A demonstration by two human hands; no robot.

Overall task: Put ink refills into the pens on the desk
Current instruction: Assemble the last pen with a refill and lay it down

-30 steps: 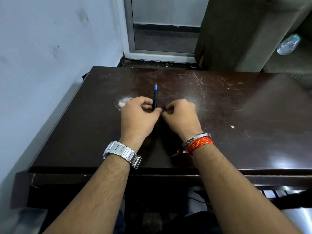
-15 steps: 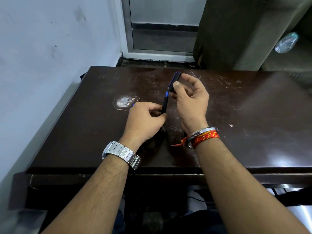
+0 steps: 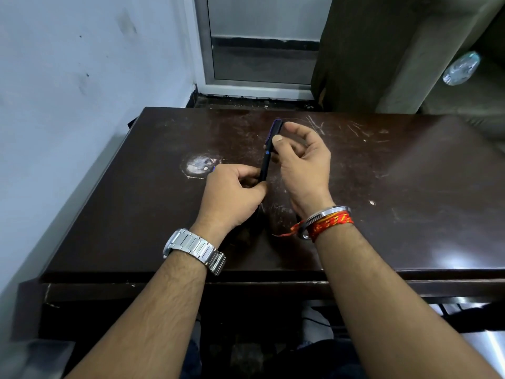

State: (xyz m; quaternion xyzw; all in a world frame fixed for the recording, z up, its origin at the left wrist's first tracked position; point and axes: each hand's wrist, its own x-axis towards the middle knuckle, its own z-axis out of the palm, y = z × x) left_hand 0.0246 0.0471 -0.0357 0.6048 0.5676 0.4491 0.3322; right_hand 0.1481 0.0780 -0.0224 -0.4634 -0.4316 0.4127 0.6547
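A dark pen (image 3: pixel 264 166) with a thin blue ring stands tilted above the dark brown desk (image 3: pixel 396 192), its top leaning right and away. My left hand (image 3: pixel 232 192) grips the pen's lower barrel between thumb and fingers. My right hand (image 3: pixel 300 162) pinches the dark cap (image 3: pixel 274 132) at the pen's upper end with thumb and forefinger; the other fingers are spread. The pen's lower tip is hidden inside my left fist. A small blue bit (image 3: pixel 213 168) shows at my left knuckles. No loose refill is visible.
The desk top is scratched, with a pale worn patch (image 3: pixel 198 165) left of my hands. A white wall runs along the left. Behind the desk are a metal door frame (image 3: pixel 207 64) and a dark cabinet (image 3: pixel 363 50). A crumpled plastic bottle (image 3: pixel 461 68) lies far right.
A second ago both fists were together low on the desk with the pen's blue tip bare. My right hand has risen and now holds the cap over the pen's top end.
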